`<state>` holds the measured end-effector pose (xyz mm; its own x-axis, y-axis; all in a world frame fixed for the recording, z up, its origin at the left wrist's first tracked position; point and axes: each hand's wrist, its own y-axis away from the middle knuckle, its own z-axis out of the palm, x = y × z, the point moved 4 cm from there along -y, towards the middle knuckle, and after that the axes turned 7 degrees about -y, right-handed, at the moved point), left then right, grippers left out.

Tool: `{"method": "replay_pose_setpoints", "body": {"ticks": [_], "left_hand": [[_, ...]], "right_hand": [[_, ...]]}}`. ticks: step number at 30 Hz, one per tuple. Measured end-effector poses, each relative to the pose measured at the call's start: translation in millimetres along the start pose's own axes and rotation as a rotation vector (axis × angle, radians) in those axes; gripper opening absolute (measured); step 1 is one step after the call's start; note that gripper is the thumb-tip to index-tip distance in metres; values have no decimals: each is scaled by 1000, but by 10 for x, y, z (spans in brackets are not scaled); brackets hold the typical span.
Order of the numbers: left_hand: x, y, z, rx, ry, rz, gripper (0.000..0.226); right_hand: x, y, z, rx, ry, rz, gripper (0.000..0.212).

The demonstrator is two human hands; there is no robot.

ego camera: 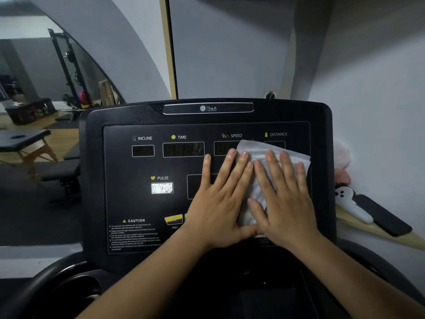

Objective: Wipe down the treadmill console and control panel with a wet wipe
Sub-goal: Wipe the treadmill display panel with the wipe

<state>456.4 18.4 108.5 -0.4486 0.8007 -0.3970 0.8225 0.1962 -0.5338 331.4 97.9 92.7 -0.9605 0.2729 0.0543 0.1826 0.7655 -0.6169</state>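
The black treadmill console fills the middle of the view, with INCLINE, TIME, SPEED, DISTANCE and PULSE windows on its control panel. A white wet wipe lies spread flat on the panel's right half, covering part of the SPEED and DISTANCE windows. My left hand presses on the wipe's left edge with straight fingers. My right hand lies flat on the wipe beside it, fingers straight and spread. The thumbs meet near the wipe's lower end.
A wooden ledge to the right of the console holds a black phone and a white controller. A wall mirror at left reflects gym equipment. Curved black handrails and a cup holder sit below the console.
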Motion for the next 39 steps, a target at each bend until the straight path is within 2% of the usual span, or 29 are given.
{"method": "replay_pose_setpoints", "body": {"ticks": [4, 10, 15, 17, 23, 26, 30, 33, 35, 37, 39], "left_hand": [[1, -6, 0, -10, 8, -19, 113], [31, -13, 48, 30, -12, -68, 88], [55, -14, 77, 57, -2, -70, 86], [46, -16, 79, 51, -6, -77, 87], [33, -9, 76, 39, -30, -83, 87], [42, -5, 78, 58, -31, -71, 87], [55, -5, 77, 83, -9, -64, 85], [45, -14, 79, 61, -22, -70, 87], [46, -14, 78, 52, -23, -74, 87], [51, -7, 78, 51, -19, -78, 87], [52, -5, 78, 60, -14, -78, 87]], "right_hand": [[144, -244, -90, 32, 4, 33, 77], [347, -486, -281, 61, 0, 168, 75], [233, 240, -39, 24, -20, -36, 70], [371, 308, -51, 26, -12, -57, 68], [519, -533, -333, 74, 31, 168, 67], [238, -559, -287, 67, 28, 90, 64], [223, -16, -106, -42, 34, -54, 63], [572, -71, -164, -50, 47, 16, 66], [751, -350, -279, 9, 4, 119, 68], [772, -668, -392, 55, -21, 192, 68], [631, -850, -432, 67, 24, 182, 67]]}}
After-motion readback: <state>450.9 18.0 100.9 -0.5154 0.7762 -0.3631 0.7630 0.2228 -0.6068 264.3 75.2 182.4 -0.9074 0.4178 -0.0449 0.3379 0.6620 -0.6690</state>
